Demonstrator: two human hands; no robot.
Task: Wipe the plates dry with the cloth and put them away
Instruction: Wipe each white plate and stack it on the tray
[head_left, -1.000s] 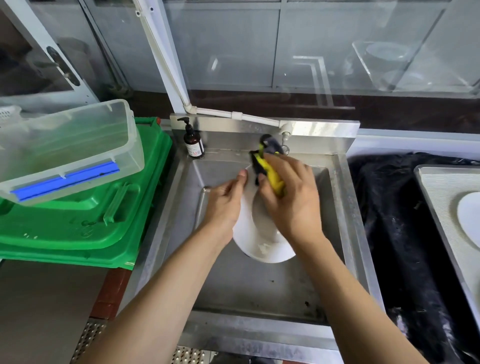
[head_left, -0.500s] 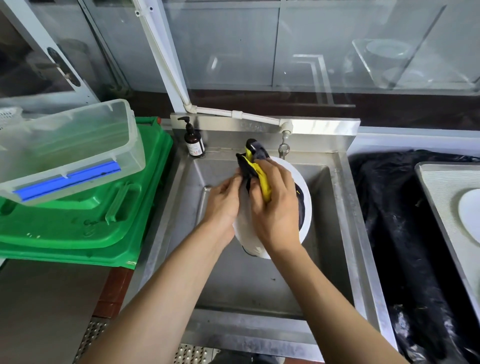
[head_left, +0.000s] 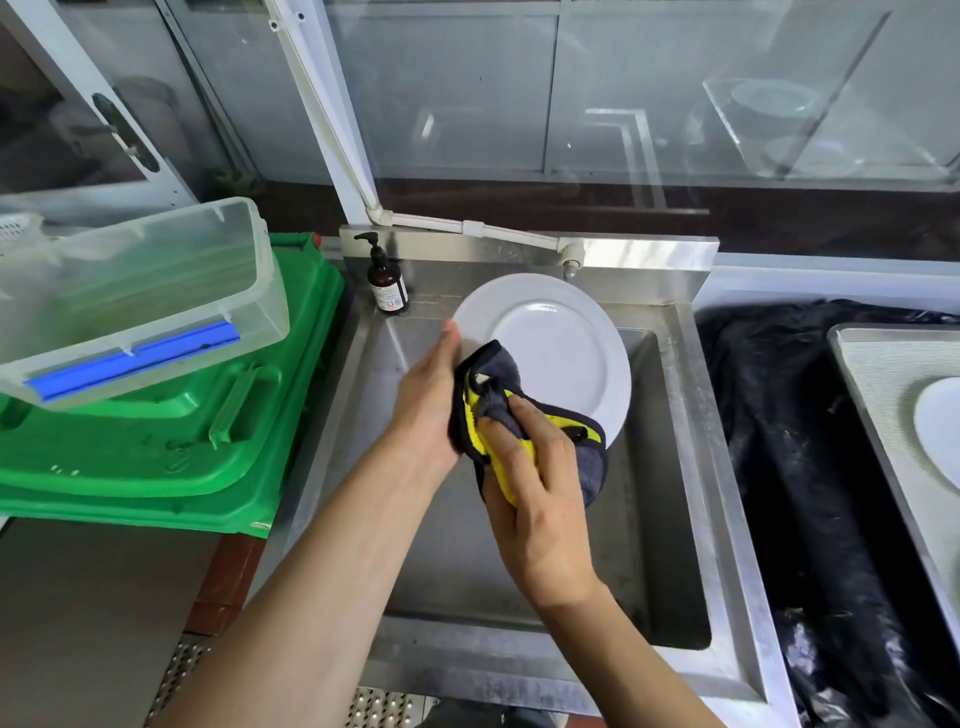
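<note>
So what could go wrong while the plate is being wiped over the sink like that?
1. The white plate is tilted above the steel sink, with the left hand at its rim; a slip could chip it on the metal.
2. The right hand bunches the grey and yellow cloth low on the plate, so the upper face might stay wet.

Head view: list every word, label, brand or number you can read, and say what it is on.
Nothing can be read.
Pump bottle at the sink's back left corner: a white label with print, too small and blurred to make out.
Green plastic lid: faint embossed marks, not readable.
Plate and cloth: no print visible.
</note>
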